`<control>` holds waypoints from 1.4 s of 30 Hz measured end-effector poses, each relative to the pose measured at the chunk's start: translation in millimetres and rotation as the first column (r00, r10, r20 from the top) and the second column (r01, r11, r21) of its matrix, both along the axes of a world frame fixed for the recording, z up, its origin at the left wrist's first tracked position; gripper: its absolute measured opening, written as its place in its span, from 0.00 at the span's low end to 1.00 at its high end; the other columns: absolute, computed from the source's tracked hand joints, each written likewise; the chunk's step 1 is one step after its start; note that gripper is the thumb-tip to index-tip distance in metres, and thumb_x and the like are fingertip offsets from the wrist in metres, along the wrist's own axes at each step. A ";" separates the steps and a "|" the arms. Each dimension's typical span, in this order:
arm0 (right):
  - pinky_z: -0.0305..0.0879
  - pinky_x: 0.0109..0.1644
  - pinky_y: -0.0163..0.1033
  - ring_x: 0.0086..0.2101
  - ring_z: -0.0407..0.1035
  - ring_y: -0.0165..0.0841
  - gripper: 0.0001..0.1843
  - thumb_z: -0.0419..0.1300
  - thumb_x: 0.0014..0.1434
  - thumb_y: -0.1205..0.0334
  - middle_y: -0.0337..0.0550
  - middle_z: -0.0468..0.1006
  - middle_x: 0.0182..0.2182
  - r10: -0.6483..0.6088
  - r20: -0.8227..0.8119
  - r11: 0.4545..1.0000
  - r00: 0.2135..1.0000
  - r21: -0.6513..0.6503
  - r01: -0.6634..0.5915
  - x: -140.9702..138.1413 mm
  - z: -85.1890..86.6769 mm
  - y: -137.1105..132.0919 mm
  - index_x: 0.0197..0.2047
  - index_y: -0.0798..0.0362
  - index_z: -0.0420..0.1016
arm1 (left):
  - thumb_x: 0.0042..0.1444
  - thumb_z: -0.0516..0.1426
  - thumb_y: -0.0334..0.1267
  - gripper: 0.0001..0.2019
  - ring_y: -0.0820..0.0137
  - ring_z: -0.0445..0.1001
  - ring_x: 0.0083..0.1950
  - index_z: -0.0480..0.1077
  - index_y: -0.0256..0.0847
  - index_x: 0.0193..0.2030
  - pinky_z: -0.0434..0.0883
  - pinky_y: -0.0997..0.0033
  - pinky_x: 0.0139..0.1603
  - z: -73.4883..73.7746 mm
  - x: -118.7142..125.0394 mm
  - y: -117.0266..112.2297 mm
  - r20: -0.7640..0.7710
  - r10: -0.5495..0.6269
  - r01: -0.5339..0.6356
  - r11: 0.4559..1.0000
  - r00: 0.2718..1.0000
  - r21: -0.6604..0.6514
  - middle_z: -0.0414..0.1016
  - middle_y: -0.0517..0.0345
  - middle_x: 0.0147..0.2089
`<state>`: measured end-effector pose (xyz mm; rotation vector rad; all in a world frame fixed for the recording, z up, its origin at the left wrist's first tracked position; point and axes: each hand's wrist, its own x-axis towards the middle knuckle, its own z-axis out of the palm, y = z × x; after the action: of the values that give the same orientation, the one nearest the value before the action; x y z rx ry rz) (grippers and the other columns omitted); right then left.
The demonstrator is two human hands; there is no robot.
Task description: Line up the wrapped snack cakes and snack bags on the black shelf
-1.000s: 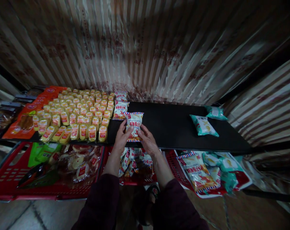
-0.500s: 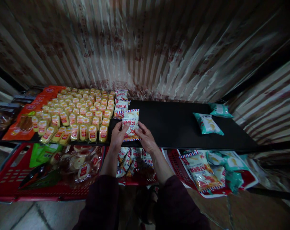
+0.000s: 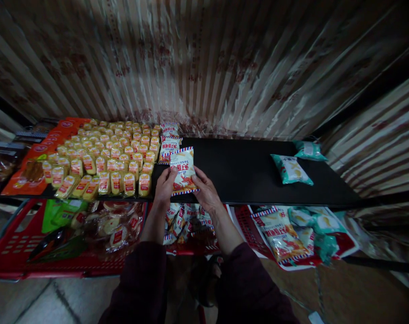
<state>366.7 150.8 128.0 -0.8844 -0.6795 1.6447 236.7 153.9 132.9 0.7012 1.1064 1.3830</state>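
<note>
Between my two hands is a white and orange snack bag [image 3: 182,173] with striped red, white and blue ends. My left hand [image 3: 165,184] grips its left side, thumb on the front. Fingers of my right hand [image 3: 205,189] close on its lower right side. The bag is held over the front part of the black shelf [image 3: 238,171]. Just behind it, matching snack bags [image 3: 170,145] lie in a column. Left of that column stand rows of small yellow wrapped cakes [image 3: 116,182] with red labels.
Orange packets [image 3: 52,146] and dark bags [image 3: 5,162] fill the shelf's left end. Teal snack bags [image 3: 294,171] lie at its right. Below the shelf, a red basket [image 3: 89,267] holds mixed packets; others hold more snack bags [image 3: 282,236]. A striped curtain [image 3: 197,67] hangs behind.
Both hands still hold the snack bag, which has tilted slightly. The whole view has shifted a little, so the shelf and baskets appear slightly higher.
</note>
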 end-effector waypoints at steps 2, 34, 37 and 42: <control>0.71 0.47 0.46 0.43 0.74 0.40 0.30 0.71 0.41 0.55 0.42 0.81 0.39 0.005 -0.001 1.000 1.000 0.001 -0.005 0.5 1.3 -0.6 0.49 0.48 0.72 | 0.45 0.61 0.55 0.25 0.62 0.75 0.44 0.72 0.37 0.43 0.70 0.61 0.49 -0.1 1.6 -0.1 0.017 -0.002 0.002 1.000 1.000 0.010 0.78 0.51 0.39; 0.50 0.64 0.49 0.59 0.55 0.39 0.26 0.42 0.63 0.42 0.38 0.62 0.59 -0.362 0.625 0.803 0.691 0.586 -0.109 -13.8 22.0 -20.5 0.56 0.40 0.69 | 0.52 0.56 0.51 0.23 0.62 0.69 0.56 0.70 0.37 0.51 0.66 0.65 0.56 15.9 9.2 -8.7 0.214 -0.002 -0.031 0.988 0.977 0.152 0.72 0.50 0.54; 0.48 0.64 0.49 0.58 0.55 0.40 0.25 0.43 0.63 0.44 0.38 0.63 0.59 -0.416 0.675 0.768 0.610 0.620 -0.163 -15.6 21.9 -21.5 0.56 0.40 0.69 | 0.49 0.60 0.47 0.21 0.63 0.71 0.54 0.70 0.39 0.48 0.65 0.66 0.55 15.5 6.3 -9.8 0.184 -0.050 0.023 0.989 0.982 0.148 0.73 0.51 0.53; 0.49 0.63 0.51 0.57 0.57 0.41 0.22 0.47 0.63 0.48 0.40 0.65 0.58 -0.444 0.678 0.731 0.585 0.652 -0.202 -17.4 21.2 -23.6 0.55 0.42 0.70 | 0.45 0.63 0.41 0.24 0.64 0.73 0.51 0.69 0.38 0.50 0.66 0.67 0.52 14.9 1.2 -9.8 0.230 -0.072 0.057 0.996 0.970 0.070 0.75 0.52 0.50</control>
<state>349.2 127.2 149.2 -1.0650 -1.6919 0.6136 237.8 144.1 147.8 0.5976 0.8512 1.4097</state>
